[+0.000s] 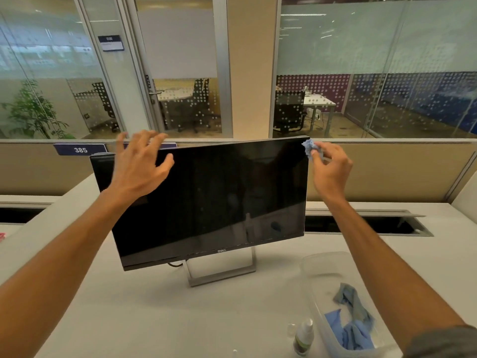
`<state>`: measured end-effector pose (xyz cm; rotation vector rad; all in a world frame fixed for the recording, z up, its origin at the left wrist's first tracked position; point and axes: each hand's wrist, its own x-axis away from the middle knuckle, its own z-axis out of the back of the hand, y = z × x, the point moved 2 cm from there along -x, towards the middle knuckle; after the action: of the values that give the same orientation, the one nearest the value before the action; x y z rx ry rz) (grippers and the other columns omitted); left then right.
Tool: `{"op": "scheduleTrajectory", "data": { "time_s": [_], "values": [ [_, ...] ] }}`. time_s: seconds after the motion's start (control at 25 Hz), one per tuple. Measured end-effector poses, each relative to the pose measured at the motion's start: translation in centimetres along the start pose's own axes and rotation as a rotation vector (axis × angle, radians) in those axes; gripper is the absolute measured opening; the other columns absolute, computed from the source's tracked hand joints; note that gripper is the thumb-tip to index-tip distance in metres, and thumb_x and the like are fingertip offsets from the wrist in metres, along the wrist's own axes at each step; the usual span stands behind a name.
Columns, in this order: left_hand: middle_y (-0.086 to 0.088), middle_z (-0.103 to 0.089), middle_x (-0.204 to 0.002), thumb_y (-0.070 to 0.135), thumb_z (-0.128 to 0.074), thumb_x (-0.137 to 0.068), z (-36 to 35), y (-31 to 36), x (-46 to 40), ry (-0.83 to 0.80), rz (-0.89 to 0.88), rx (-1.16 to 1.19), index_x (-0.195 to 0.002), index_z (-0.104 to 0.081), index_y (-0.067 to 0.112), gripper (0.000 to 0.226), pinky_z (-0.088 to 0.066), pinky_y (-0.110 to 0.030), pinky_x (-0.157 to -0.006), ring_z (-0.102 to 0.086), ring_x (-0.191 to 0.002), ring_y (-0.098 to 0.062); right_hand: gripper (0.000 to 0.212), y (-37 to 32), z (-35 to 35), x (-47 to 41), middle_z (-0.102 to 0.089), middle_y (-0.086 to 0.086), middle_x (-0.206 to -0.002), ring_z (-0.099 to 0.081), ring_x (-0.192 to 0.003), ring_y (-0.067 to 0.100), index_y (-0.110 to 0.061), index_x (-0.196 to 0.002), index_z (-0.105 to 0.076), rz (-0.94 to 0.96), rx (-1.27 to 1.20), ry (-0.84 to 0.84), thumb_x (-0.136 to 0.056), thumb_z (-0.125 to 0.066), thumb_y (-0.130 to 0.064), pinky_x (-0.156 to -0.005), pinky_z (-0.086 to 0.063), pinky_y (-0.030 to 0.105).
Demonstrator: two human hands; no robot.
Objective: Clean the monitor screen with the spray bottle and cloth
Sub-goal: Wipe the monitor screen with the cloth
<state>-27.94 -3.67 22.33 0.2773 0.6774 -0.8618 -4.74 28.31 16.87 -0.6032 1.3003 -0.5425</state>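
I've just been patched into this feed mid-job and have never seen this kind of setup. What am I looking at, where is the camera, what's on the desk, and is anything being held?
There is no machine here: a person is working with two bare hands, filmed by one wide-angle camera worn on their head, looking forward and down.

In front of them a black flat-screen monitor stands on a silver stand on a pale white desk. The right hand pinches a crumpled small blue cloth in its grip, at the monitor's top right corner. The left hand is open with fingers spread, near the top left edge; whether it touches the monitor is unclear.

At the lower right of the desk stands a small clear spray bottle with a green label. Beside it is a clear plastic tub holding more blue and grey cloths.
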Motion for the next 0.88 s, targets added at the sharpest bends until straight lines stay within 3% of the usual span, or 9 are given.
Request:
{"op": "scheduleTrajectory", "data": {
  "time_s": [0.12,0.24,0.36,0.52,0.72,0.88],
  "values": [
    [-0.013,-0.048,-0.134,0.041,-0.042,-0.092,0.2,-4.0,1.9,0.204,0.366,0.17,-0.126,-0.051,0.015,0.044,-0.023,-0.049,-0.107,-0.04,-0.129,-0.029,0.025,-0.2,-1.2,-1.5,-0.065,0.007,-0.107,-0.06,-0.094,0.012,-0.009,-0.113,-0.067,-0.005,0.057,-0.024,-0.088,-0.064,-0.014,-0.081,-0.057,0.029],
    [-0.016,-0.053,-0.124,0.031,-0.039,-0.098,-0.7,-6.5,2.9,0.232,0.592,0.559,-0.119,-0.056,0.009,0.035,-0.032,-0.035,-0.101,-0.046,-0.118,-0.028,0.027,-0.2,-2.3,-1.3,-0.064,0.008,-0.108,-0.058,-0.094,0.011,-0.009,-0.113,-0.067,-0.02,0.082,-0.003,-0.087,-0.066,-0.016,-0.08,-0.056,0.025],
    [-0.01,-0.053,-0.105,0.024,-0.034,-0.1,-1.1,-7.2,3.4,0.213,0.63,0.822,-0.102,-0.061,0.016,0.029,-0.035,-0.027,-0.089,-0.047,-0.103,-0.02,0.028,-0.8,-3.5,-0.8,-0.063,0.006,-0.108,-0.058,-0.092,0.01,-0.009,-0.114,-0.067,-0.052,0.072,0.056,-0.089,-0.064,-0.023,-0.072,-0.048,0.008],
    [0.004,-0.052,-0.09,0.025,-0.033,-0.101,-1.0,-7.3,3.4,0.198,0.651,0.934,-0.083,-0.056,0.035,0.031,-0.039,-0.024,-0.078,-0.046,-0.096,-0.014,0.024,-2.8,-5.9,1.1,-0.064,0.006,-0.107,-0.054,-0.089,0.003,-0.007,-0.111,-0.068,-0.026,0.041,0.082,-0.09,-0.063,-0.018,-0.068,-0.043,0.001],
    [-0.003,-0.052,-0.102,0.024,-0.033,-0.101,-1.0,-7.4,3.5,0.176,0.649,0.959,-0.095,-0.058,0.023,0.025,-0.04,-0.018,-0.076,-0.047,-0.097,-0.012,0.02,-7.1,-9.5,4.0,-0.064,0.004,-0.107,-0.055,-0.086,0.001,-0.007,-0.106,-0.07,0.003,0.015,0.065,-0.088,-0.065,-0.016,-0.069,-0.042,-0.002],
    [-0.005,-0.051,-0.105,0.023,-0.033,-0.101,-1.0,-7.6,3.5,0.174,0.637,0.991,-0.1,-0.056,0.017,0.024,-0.038,-0.015,-0.074,-0.048,-0.09,-0.007,0.016,-10.9,-12.5,6.8,-0.063,0.004,-0.104,-0.054,-0.083,0.0,-0.008,-0.102,-0.07,0.074,-0.032,-0.003,-0.088,-0.065,-0.013,-0.072,-0.049,0.005]
  ]
}}
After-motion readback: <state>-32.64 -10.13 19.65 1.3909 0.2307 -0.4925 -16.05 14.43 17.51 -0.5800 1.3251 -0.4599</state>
